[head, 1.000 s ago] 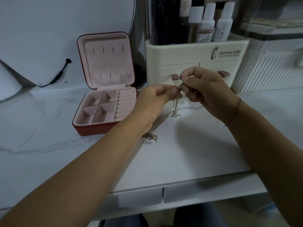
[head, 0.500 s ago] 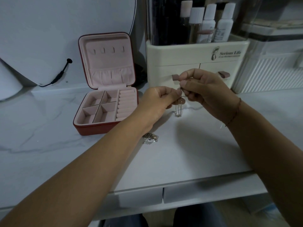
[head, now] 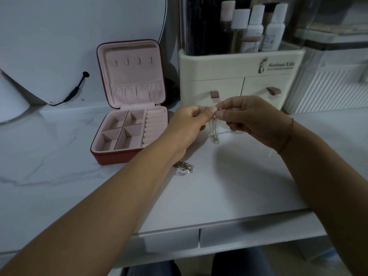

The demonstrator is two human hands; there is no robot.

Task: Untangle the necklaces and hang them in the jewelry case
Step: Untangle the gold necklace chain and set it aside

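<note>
Silver chain [head: 213,130] hung right of the case [head: 111,158], its top pinched between thumb and forefinger of both left hand [head: 189,124] and right hand [head: 253,120], apparently to tease links apart. Another necklace [head: 184,168] lay heaped off the case's front-right corner, unhung.

Thin silver necklace [head: 213,128] dangling in doubled strands; second necklace [head: 184,169] heaped on table [head: 229,186]; red jewelry case [head: 113,157] open, lid upright.

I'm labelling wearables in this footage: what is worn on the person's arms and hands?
No sleeves show: the left forearm and right forearm are bare. The right wrist carries a thin reddish cord bracelet. No ring or watch shows on the left hand or right hand.
</note>
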